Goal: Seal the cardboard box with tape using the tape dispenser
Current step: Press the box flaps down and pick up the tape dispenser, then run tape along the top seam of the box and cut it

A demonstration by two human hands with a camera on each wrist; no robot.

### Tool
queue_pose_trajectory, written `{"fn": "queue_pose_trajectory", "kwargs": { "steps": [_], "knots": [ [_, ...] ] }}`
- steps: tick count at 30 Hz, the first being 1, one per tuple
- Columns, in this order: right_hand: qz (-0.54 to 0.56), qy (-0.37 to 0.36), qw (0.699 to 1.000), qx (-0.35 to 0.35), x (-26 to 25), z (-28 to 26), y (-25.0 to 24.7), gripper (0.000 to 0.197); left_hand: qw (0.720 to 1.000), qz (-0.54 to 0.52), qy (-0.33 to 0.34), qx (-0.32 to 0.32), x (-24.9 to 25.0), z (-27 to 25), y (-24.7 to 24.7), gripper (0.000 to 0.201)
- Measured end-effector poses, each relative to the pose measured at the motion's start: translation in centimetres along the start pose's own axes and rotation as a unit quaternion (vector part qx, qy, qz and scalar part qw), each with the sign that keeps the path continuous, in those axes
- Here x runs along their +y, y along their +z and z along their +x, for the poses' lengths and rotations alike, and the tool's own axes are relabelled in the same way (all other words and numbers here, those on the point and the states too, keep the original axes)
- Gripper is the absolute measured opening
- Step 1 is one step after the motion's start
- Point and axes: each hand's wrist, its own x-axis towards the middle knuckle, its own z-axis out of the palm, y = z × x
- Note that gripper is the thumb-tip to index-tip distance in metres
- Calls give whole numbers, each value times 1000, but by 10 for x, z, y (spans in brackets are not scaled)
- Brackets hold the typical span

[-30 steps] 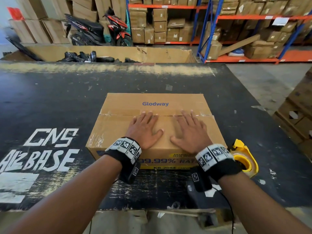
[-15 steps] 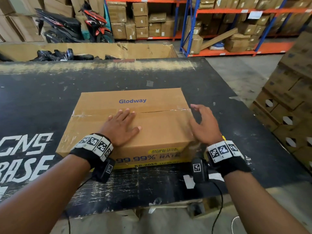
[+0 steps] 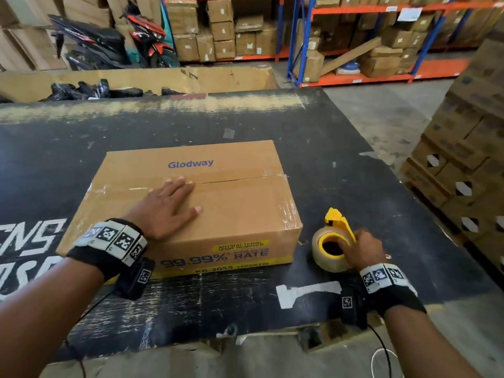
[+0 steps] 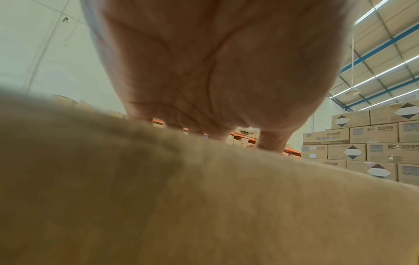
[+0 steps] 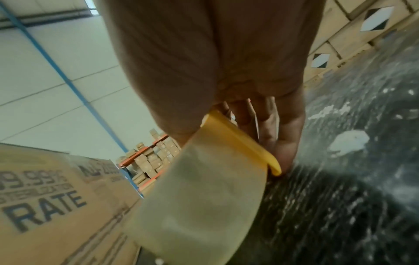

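Since the earlier frames, the right hand [image 3: 360,248] has left the top of the cardboard box [image 3: 240,214] and now reaches the yellow tape dispenser [image 3: 334,241], which lies on the black table [image 3: 341,165] just beside the box's right side. Its fingers curl around the dispenser's handle and the thumb dips into the roll's yellow core; the right wrist view shows fingers wrapped behind the yellow frame and the clear tape roll [image 5: 199,206] close to the lens. The dispenser looks as if it sits on the table, not yet lifted.

The left hand [image 3: 166,205] lies flat on the box's top, fingers straight and spread, fingertips touching the centre seam [image 3: 237,180] where the two flaps meet. The flaps are closed. Glossy old tape clings to the box's left and right edges, but the seam's right stretch looks bare, so the sealing itself seems yet to begin: lift the dispenser, stick the tape, pull it along the seam, cut.

Beyond the box, behind the table, stands a large open carton [image 3: 191,77] with dark bundles, then a motorbike [image 3: 109,42] and shelving racks [image 3: 354,36] of cartons. Right of the box, stacked cartons [image 3: 463,159] rise. Nothing lies between dispenser and seam.
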Motion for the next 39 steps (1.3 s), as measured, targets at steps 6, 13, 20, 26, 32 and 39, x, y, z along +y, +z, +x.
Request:
{"fn": "queue_pose_trajectory", "kwargs": {
  "steps": [6, 13, 20, 26, 32, 39],
  "knots": [
    [206, -47, 975, 65, -5, -7, -56, 46, 1000, 1, -12, 3, 4, -2, -1, 104],
    [237, -362, 900, 42, -123, -19, -123, 60, 1000, -14, -13, -1, 6, -2, -3, 125],
    [97, -573, 810, -77, -272, -24, -55, 57, 999, -41, -24, 13, 7, -2, -4, 115],
    [-21, -601, 794, -93, -317, -33, -13, 56, 996, -76, -17, 41, 3, -5, -1, 85],
    [-60, -614, 781, -95, -325, -33, -13, 54, 997, -45, -50, 24, -66, -40, -40, 82],
    [-37, -628, 770, -109, -371, -56, 4, 56, 996, -77, -26, 36, -154, -66, -37, 77]
  ]
}}
